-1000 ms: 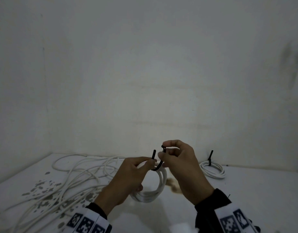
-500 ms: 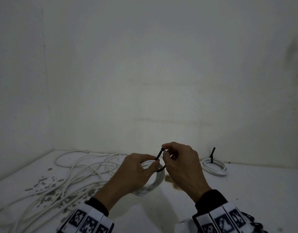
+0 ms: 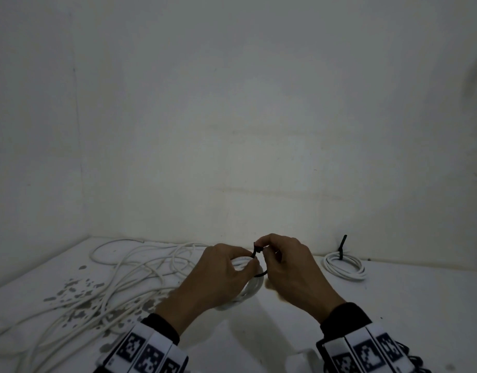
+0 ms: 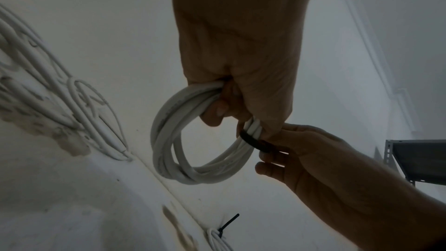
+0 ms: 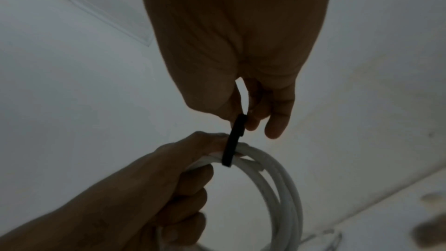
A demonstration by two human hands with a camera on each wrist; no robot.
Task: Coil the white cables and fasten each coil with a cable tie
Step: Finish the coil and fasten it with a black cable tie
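Observation:
My left hand grips a white cable coil upright above the white table; its fingers curl round the top of the bundle. A black cable tie loops round the coil beside the left fingertips. My right hand pinches the tie's head end between thumb and forefinger, just above the coil. The left hand hides much of the coil in the head view.
A tangle of loose white cables lies on the table at the left, over dark stains. A finished coil with an upright black tie lies at the right by the back wall. A grey metal shelf shows in the left wrist view.
The tie's two ends, apart a second ago, have come together at my right fingertips, closing a loop round the coil. Both hands have dropped slightly toward the table.

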